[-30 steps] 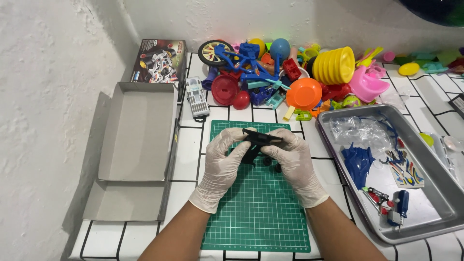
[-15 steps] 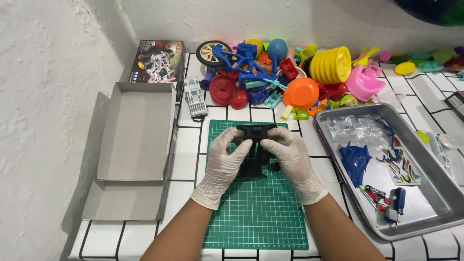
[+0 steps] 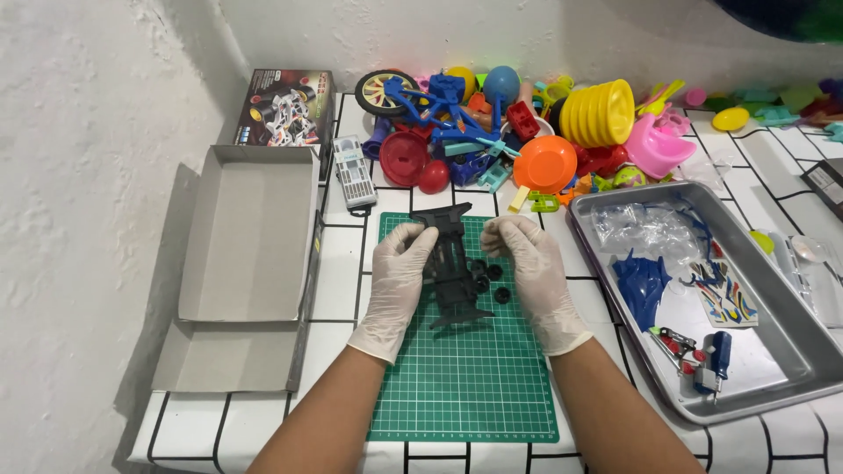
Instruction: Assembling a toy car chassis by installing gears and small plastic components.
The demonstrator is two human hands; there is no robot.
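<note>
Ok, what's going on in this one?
A person in pale gloves works over a green cutting mat. The left hand grips the side of a black toy car chassis lying on the mat; the right hand hovers beside it, near small black wheels. An open cardboard box lies left, a metal tray of parts right.

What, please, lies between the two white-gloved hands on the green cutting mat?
In the head view, a black plastic toy-car chassis lies between the left hand and right hand, with small black wheels beside it on the green cutting mat.
</note>
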